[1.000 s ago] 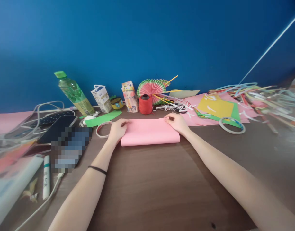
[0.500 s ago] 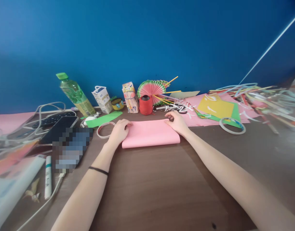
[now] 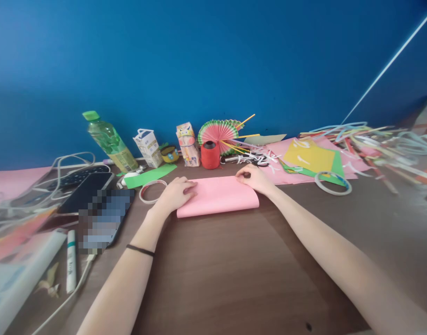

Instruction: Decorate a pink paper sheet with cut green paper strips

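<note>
A pink sheet of paper (image 3: 216, 197) lies on the table before me, folded over, with a rounded fold along its near side. My left hand (image 3: 175, 193) holds its left end, fingers bent over the top face. At the far right corner, my right hand (image 3: 254, 179) pinches the paper's edge between thumb and fingers. Just left of my left hand is a roll of tape (image 3: 141, 191). Beyond the paper stands a red cylindrical object (image 3: 210, 158) with a dark top.
Along the blue wall stand a green bottle (image 3: 110, 144), a white carton (image 3: 149, 148), a decorated carton (image 3: 188, 146) and a pleated paper fan (image 3: 218, 131). Coloured paper (image 3: 309, 156) and another tape roll (image 3: 333, 184) lie right. A phone (image 3: 110, 218) and marker (image 3: 71, 260) lie left.
My left fingers have slid slightly inward over the pink paper. My right hand has shifted a little left along the far edge. The view has tilted slightly.
</note>
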{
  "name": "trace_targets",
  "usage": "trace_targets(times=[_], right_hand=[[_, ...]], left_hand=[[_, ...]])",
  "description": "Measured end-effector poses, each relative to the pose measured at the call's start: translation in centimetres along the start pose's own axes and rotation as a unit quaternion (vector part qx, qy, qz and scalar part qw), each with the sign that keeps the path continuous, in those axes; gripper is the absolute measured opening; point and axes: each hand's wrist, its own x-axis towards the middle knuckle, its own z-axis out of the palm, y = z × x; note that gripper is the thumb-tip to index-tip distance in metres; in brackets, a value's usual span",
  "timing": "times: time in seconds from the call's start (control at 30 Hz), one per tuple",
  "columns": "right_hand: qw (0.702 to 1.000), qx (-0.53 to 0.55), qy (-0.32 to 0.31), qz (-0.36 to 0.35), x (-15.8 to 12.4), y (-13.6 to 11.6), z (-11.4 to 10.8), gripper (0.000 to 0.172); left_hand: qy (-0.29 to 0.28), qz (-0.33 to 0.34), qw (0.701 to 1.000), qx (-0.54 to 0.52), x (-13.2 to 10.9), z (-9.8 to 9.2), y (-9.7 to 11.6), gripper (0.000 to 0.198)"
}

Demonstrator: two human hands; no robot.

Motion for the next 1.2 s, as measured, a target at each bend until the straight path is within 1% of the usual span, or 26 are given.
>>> trace_targets(times=[0.1,0.2,0.27,0.33,0.37,0.4,0.5,0.6,0.7,0.77,0.87,1.0,1.07,1.13,1.2], right_hand=[[0.997,-0.060,-0.046,-0.004,-0.1,-0.9,-0.7,0.021],[0.987,-0.137,-0.087,-0.022,-0.6,-2.5,-0.7,0.031],[0.979,-0.156,-0.126,-0.048,-1.2,-3.9,-0.2,0.037],[0.969,-0.149,-0.165,-0.104,-1.9,-5.3,0.6,0.048],[0.962,-0.143,-0.194,-0.132,-2.3,-6.0,0.9,0.052],[0.956,-0.143,-0.214,-0.140,-2.8,-6.6,1.3,0.054],[0.942,-0.186,-0.250,-0.128,-4.4,-8.4,2.0,0.060],[0.928,-0.251,-0.241,-0.130,-6.5,-10.1,2.5,0.063],[0.920,-0.309,-0.214,-0.116,-8.7,-11.6,3.7,0.056],[0.909,-0.355,-0.192,-0.105,-10.0,-12.2,4.7,0.054],[0.900,-0.385,-0.176,-0.105,-11.1,-12.4,6.1,0.052],[0.901,-0.384,-0.176,-0.098,-11.1,-12.3,6.6,0.052],[0.911,-0.361,-0.179,-0.092,-10.6,-12.2,6.4,0.051],[0.926,-0.323,-0.174,-0.087,-9.9,-12.1,6.1,0.054],[0.940,-0.286,-0.167,-0.080,-9.1,-11.7,5.8,0.060]], left_hand=[[-0.021,-0.016,1.000,0.006,0.0,-0.3,0.4,0.043],[-0.031,-0.017,0.999,0.014,-0.1,-0.5,0.5,0.044],[-0.032,-0.013,0.999,0.023,-0.1,-0.4,0.6,0.043],[-0.037,-0.012,0.998,0.040,-0.3,-0.1,0.7,0.043],[-0.039,-0.017,0.998,0.054,-0.4,0.1,0.8,0.044],[-0.042,-0.023,0.997,0.067,-0.5,0.3,0.9,0.045],[-0.060,-0.046,0.993,0.093,-0.8,0.7,1.5,0.051],[-0.084,-0.068,0.989,0.104,-0.9,0.9,2.0,0.052],[-0.092,-0.083,0.985,0.118,-0.9,1.0,2.3,0.052],[-0.090,-0.084,0.985,0.123,-0.9,1.1,2.3,0.052],[-0.083,-0.087,0.984,0.128,-0.9,1.1,2.4,0.052],[-0.064,-0.088,0.986,0.126,-0.9,0.7,2.5,0.050],[-0.041,-0.087,0.985,0.141,-0.8,0.4,2.8,0.048],[-0.012,-0.072,0.984,0.162,-0.9,0.3,3.7,0.045],[0.007,-0.040,0.984,0.172,-1.0,0.3,5.0,0.044]])
